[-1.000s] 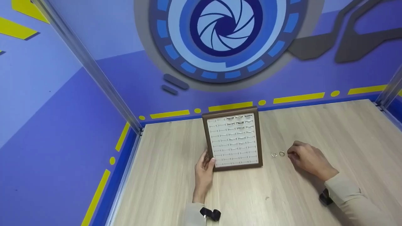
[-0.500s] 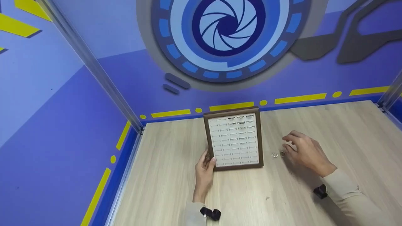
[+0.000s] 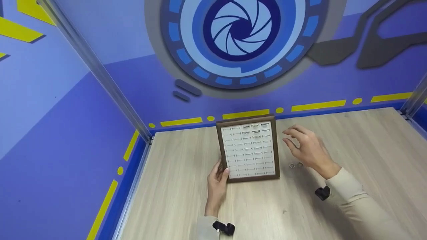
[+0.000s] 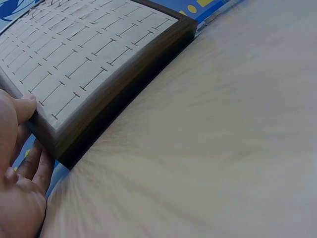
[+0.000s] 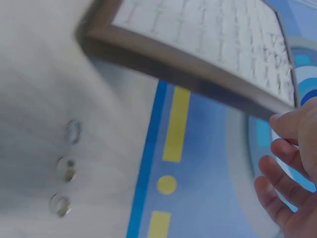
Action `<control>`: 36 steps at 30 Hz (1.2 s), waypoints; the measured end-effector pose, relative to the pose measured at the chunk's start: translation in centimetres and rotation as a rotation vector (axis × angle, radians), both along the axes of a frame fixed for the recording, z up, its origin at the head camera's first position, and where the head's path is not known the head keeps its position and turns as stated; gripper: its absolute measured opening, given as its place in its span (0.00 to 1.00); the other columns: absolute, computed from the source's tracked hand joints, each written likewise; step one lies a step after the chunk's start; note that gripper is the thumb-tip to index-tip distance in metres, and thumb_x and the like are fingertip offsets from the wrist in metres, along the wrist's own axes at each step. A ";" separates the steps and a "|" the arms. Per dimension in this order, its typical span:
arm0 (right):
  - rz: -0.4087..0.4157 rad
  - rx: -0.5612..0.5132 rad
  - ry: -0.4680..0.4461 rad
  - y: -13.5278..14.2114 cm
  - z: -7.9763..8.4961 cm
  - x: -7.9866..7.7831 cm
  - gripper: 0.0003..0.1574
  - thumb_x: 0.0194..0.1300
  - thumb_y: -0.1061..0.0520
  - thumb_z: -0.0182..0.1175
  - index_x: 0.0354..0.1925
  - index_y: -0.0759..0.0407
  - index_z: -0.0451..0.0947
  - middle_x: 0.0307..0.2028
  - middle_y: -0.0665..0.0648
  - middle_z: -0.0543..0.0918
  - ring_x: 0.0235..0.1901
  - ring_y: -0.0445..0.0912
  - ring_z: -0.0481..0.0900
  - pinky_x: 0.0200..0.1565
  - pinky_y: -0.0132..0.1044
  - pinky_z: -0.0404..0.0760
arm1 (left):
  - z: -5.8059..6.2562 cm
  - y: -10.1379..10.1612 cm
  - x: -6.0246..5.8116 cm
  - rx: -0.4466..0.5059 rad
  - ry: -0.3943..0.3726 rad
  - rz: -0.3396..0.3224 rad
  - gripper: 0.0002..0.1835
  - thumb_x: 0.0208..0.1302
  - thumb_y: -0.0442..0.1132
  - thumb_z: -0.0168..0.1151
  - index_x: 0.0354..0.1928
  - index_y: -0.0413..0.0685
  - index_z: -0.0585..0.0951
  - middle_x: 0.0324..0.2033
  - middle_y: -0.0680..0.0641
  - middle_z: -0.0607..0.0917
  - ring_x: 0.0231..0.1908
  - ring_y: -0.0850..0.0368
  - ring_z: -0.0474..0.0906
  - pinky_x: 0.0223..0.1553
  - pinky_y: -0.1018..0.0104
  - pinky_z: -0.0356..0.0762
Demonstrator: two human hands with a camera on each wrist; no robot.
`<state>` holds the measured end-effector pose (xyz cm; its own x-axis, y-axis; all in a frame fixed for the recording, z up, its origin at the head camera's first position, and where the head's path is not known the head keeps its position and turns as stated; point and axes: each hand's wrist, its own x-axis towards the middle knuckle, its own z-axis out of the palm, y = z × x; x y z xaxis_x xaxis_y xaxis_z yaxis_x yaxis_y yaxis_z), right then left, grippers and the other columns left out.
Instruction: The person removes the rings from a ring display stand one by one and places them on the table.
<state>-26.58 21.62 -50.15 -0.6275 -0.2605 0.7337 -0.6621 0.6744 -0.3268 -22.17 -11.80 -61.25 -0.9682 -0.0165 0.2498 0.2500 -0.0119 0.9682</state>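
Observation:
A brown-framed ring display board leans upright on the table, its white pad slotted in rows and several rings sitting in the upper right slots. My left hand grips its lower left edge, thumb on the front and fingers behind, as the left wrist view also shows at the frame's corner. Just right of the board, my right hand is raised with thumb and fingers spread apart and nothing between them. Three loose rings lie in a row on the table; the head view shows two, below my right hand.
The wooden table runs back to a blue printed wall close behind the board. A metal corner post stands at the left. Black wrist cameras sit on both sleeves.
My right hand has let go of a ring on the table, lifted, and moved left and up towards the board. My left hand and the board have stayed put.

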 end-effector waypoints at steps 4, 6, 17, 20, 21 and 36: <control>0.022 -0.016 0.042 -1.2 0.8 -0.5 0.13 0.58 0.66 0.71 0.43 0.65 0.85 0.40 0.56 0.84 0.35 0.50 0.83 0.35 0.43 0.85 | -1.6 0.1 -0.8 -0.025 -0.001 0.024 0.29 0.73 0.34 0.57 0.73 0.41 0.64 0.62 0.40 0.78 0.61 0.48 0.76 0.63 0.66 0.76; 0.033 -0.023 0.068 -1.7 1.0 -0.8 0.13 0.57 0.67 0.71 0.43 0.65 0.85 0.40 0.57 0.84 0.35 0.50 0.82 0.35 0.42 0.84 | -1.7 0.2 -0.9 -0.032 0.011 0.026 0.29 0.73 0.33 0.57 0.73 0.38 0.64 0.63 0.37 0.77 0.62 0.45 0.76 0.63 0.65 0.75; 0.039 -0.079 0.096 -3.2 1.7 -2.1 0.15 0.52 0.72 0.73 0.41 0.66 0.85 0.38 0.57 0.84 0.30 0.50 0.79 0.30 0.38 0.75 | 1.0 0.4 0.2 -0.008 0.038 -0.005 0.28 0.71 0.28 0.58 0.70 0.30 0.64 0.60 0.33 0.78 0.59 0.44 0.78 0.61 0.64 0.77; 0.038 -0.078 0.107 -3.5 1.9 -2.3 0.15 0.52 0.72 0.73 0.40 0.67 0.85 0.38 0.58 0.83 0.31 0.52 0.79 0.30 0.39 0.76 | 1.0 0.4 0.1 -0.007 0.042 -0.009 0.29 0.71 0.27 0.57 0.71 0.30 0.64 0.60 0.34 0.79 0.59 0.44 0.78 0.61 0.64 0.77; 0.043 -0.079 0.112 -3.7 2.0 -2.4 0.15 0.52 0.72 0.73 0.40 0.67 0.85 0.37 0.58 0.83 0.32 0.52 0.79 0.31 0.39 0.76 | 1.0 0.4 0.1 -0.006 0.044 -0.012 0.29 0.71 0.27 0.57 0.71 0.30 0.64 0.60 0.34 0.79 0.59 0.44 0.78 0.61 0.64 0.77; 0.049 -0.064 0.176 -5.5 2.3 -3.5 0.12 0.52 0.73 0.72 0.37 0.66 0.86 0.36 0.59 0.83 0.34 0.53 0.78 0.32 0.43 0.78 | 0.6 0.0 0.3 -0.029 0.074 -0.013 0.29 0.71 0.28 0.56 0.72 0.30 0.63 0.61 0.33 0.77 0.60 0.43 0.78 0.61 0.63 0.77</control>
